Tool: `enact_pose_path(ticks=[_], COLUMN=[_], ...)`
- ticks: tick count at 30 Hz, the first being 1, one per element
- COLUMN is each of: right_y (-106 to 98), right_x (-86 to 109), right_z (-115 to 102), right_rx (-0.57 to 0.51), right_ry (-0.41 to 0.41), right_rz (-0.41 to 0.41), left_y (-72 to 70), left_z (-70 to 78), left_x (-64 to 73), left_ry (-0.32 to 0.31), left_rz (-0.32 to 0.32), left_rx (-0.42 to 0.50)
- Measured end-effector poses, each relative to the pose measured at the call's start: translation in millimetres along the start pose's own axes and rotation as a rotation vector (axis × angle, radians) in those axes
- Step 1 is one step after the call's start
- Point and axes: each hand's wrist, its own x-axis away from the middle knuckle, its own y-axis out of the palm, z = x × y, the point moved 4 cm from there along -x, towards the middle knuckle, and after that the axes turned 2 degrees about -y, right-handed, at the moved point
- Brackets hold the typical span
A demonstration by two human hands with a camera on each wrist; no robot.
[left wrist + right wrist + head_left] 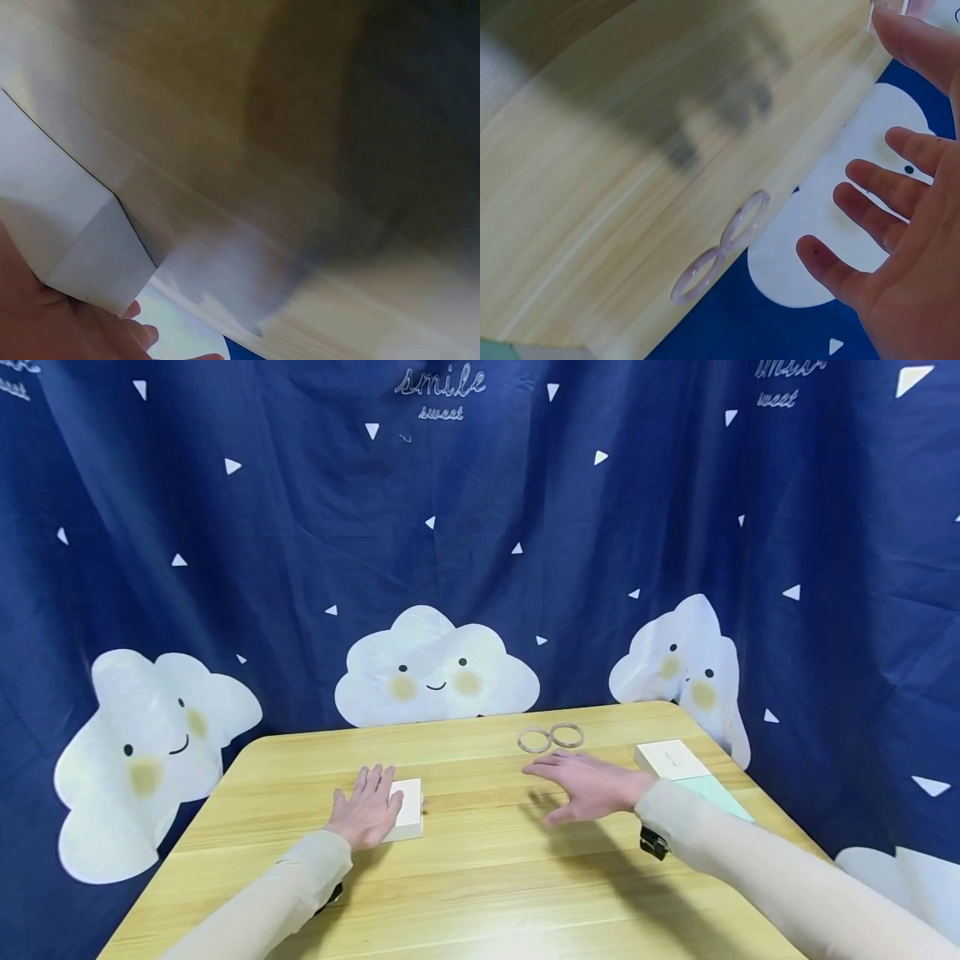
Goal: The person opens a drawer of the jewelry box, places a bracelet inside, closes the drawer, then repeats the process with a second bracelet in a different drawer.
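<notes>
White card, by its look, made up the small box point(408, 810) below and left of the head view's centre, its long axis running roughly up the picture. It lay on the bench point(480, 902) just to the right of the left hand point(362, 814), the nearer one, which overlapped its left edge. That hand's grip was flat, fingers straight; I could not tell how firmly it touched the box. The right hand point(588, 785) hung above the bench right of centre, its grip spread, holding nothing. Just above it in the frame, slightly left, two rings point(722, 250) lay side by side, touching; the right hand was the nearer to them.
</notes>
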Motion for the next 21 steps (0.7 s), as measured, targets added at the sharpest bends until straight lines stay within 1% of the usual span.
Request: enact_pose_path(ticks=[3,13,21], right_y=[-2.8,-13.7,-20.4], right_x=[8.1,36.0,56.2], right_z=[4.9,23.6,45.0], right_rx=[-0.001,0.000,-0.006], right_ry=[0.032,0.098,0.164], right_rz=[-0.008,-0.029,-0.041], left_y=[0.1,0.6,-0.1], left_z=[0.0,0.5,-0.7], left_x=[0.4,0.3,0.8], left_ry=[-0.002,0.001,-0.001], left_rz=[-0.001,-0.012,-0.017], left_rx=[-0.001,0.008,0.001])
